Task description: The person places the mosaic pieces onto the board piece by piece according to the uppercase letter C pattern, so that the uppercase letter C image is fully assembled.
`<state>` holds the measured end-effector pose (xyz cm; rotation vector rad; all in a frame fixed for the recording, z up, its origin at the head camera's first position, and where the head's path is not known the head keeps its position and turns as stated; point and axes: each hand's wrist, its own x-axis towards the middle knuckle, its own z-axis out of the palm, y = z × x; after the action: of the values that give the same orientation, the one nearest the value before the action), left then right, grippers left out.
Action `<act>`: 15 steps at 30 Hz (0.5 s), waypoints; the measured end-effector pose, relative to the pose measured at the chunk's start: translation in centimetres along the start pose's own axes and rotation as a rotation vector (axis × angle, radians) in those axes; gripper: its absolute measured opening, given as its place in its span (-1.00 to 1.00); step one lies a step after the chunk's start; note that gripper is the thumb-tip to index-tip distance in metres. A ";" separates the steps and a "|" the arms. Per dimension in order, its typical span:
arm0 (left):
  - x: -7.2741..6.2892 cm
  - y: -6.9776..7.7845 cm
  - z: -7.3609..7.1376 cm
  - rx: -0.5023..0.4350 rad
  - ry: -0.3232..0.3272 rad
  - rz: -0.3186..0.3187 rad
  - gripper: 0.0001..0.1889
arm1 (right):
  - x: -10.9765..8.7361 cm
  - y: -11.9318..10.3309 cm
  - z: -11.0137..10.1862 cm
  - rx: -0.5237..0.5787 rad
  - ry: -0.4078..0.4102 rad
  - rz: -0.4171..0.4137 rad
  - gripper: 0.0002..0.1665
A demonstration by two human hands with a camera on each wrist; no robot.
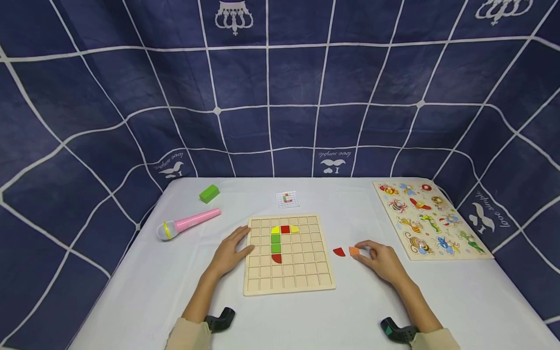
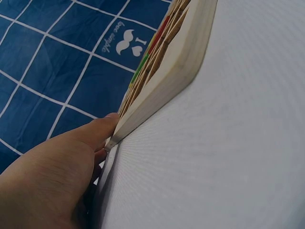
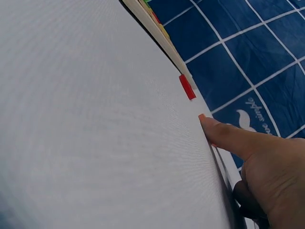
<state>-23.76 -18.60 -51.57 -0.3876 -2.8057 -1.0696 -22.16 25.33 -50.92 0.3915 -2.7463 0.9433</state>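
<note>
The wooden grid board (image 1: 302,272) lies flat at the middle of the table. My left hand (image 1: 229,252) rests along its left side, thumb at the edge and fingers extended; the left wrist view shows the thumb (image 2: 102,128) against the board's rim. Set in the grid are a red square (image 1: 285,229) between two yellow quarter-rounds, two green squares (image 1: 275,243) below, and a red quarter-round (image 1: 276,258). Right of the board, my right hand (image 1: 380,260) pinches an orange square tile (image 1: 354,251) between thumb and fingers, close over the table. A loose red quarter-round (image 1: 339,252) lies beside it.
Behind the board lies a small printed pattern card (image 1: 287,200). A green block (image 1: 209,193) and a pink toy microphone (image 1: 190,222) are at the left. An insect picture puzzle board (image 1: 430,218) lies at the right. Dark blue checked cloth surrounds the table.
</note>
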 end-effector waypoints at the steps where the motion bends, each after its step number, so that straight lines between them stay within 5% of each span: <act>1: 0.0 0.0 0.0 0.002 0.000 -0.001 -0.35 | 0.0 0.0 0.0 -0.005 0.004 -0.001 -0.68; 15: 0.0 0.2 -0.2 0.006 -0.006 -0.010 -0.34 | 1.2 -2.9 0.2 0.043 0.040 -0.058 -0.67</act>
<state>-23.70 -18.57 -51.34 -0.3774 -2.8185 -1.0642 -22.44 22.75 -49.12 0.4522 -2.6674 0.9856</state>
